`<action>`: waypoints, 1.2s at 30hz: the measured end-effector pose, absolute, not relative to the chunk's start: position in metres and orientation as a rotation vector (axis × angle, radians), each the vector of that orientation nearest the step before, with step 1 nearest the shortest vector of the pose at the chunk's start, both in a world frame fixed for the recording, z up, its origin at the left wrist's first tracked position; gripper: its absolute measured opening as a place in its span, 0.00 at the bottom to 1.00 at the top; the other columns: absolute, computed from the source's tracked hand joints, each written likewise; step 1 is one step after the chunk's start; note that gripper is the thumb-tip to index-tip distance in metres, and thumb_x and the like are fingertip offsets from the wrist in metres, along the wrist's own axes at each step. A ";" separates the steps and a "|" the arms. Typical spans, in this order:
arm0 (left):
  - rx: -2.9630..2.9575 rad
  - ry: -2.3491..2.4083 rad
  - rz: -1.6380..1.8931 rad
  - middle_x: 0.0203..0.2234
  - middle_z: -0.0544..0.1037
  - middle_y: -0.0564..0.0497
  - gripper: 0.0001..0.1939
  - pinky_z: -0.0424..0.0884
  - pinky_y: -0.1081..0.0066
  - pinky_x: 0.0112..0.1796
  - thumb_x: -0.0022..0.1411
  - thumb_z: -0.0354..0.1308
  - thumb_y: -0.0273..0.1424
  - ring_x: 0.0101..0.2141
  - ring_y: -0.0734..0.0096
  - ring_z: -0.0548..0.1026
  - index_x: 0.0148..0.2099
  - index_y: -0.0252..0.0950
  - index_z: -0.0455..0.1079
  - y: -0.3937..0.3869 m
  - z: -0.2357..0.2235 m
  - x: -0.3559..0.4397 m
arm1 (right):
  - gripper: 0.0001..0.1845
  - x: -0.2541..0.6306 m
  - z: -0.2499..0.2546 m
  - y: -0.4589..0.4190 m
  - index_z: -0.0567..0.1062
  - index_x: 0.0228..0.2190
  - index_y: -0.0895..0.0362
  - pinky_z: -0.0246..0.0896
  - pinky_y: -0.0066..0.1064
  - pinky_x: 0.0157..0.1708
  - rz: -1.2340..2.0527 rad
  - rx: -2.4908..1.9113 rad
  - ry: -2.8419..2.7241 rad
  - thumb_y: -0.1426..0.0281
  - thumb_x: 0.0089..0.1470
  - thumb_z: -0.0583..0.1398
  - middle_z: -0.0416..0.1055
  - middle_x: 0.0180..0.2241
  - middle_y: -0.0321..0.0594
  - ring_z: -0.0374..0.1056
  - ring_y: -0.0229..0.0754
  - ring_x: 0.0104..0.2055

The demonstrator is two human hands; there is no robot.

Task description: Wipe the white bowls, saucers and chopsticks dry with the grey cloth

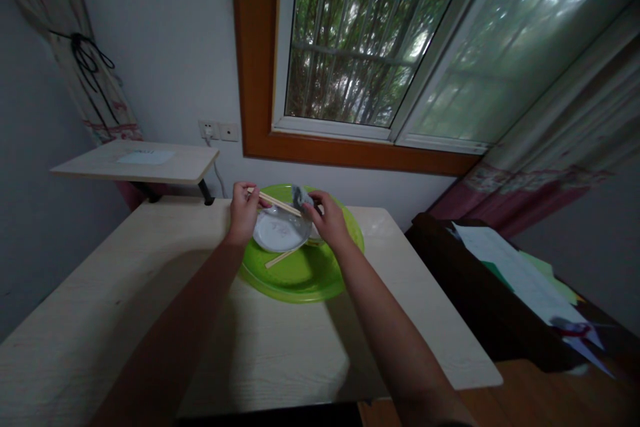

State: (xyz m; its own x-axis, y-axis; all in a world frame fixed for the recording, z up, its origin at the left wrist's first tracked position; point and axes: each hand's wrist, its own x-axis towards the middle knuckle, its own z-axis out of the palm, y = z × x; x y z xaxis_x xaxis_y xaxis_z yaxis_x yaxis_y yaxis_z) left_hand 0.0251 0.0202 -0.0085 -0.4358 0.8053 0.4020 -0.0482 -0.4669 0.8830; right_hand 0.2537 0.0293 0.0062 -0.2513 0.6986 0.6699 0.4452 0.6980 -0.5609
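My left hand (245, 210) is closed around the near end of some light wooden chopsticks (280, 203), which point to the right. In my right hand (326, 217) a grey cloth (301, 197) is pinched close to the other end of the chopsticks. Beneath them a white plate (281, 232) rests in a bright green basin (300, 283). More chopsticks (280, 257) lie in the basin in front of the plate. Part of another pale dish (315, 237) shows to the right of the plate, mostly hidden by my right hand.
The basin stands on a pale wooden table (280, 347). A small raised shelf (135, 163) with a sheet of paper is at the back left. Behind the table are a wall socket (209, 129) and a window. A dark cabinet (450, 280) with papers (515, 267) stands on the right.
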 end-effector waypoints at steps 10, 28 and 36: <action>1.100 1.206 2.168 0.27 0.70 0.59 0.11 0.74 0.72 0.29 0.64 0.56 0.35 0.23 0.75 0.75 0.46 0.40 0.60 0.015 -0.005 0.020 | 0.11 0.251 0.002 0.031 0.73 0.46 0.54 0.66 0.37 0.43 0.390 -0.901 -2.094 0.66 0.62 0.59 0.76 0.42 0.43 0.72 0.45 0.41; 1.237 1.143 1.874 0.27 0.74 0.56 0.11 0.75 0.72 0.27 0.63 0.59 0.35 0.23 0.71 0.79 0.44 0.38 0.62 0.013 -0.003 0.036 | 0.11 0.253 0.013 0.022 0.70 0.48 0.52 0.66 0.43 0.53 0.183 -0.767 -1.831 0.67 0.64 0.56 0.72 0.52 0.49 0.68 0.48 0.54; 1.252 1.120 1.835 0.28 0.76 0.55 0.12 0.77 0.71 0.29 0.59 0.63 0.34 0.27 0.70 0.79 0.41 0.39 0.62 0.013 -0.005 0.037 | 0.07 0.244 0.014 0.014 0.75 0.41 0.52 0.62 0.47 0.58 0.181 -0.554 -2.201 0.65 0.62 0.62 0.70 0.56 0.47 0.65 0.49 0.59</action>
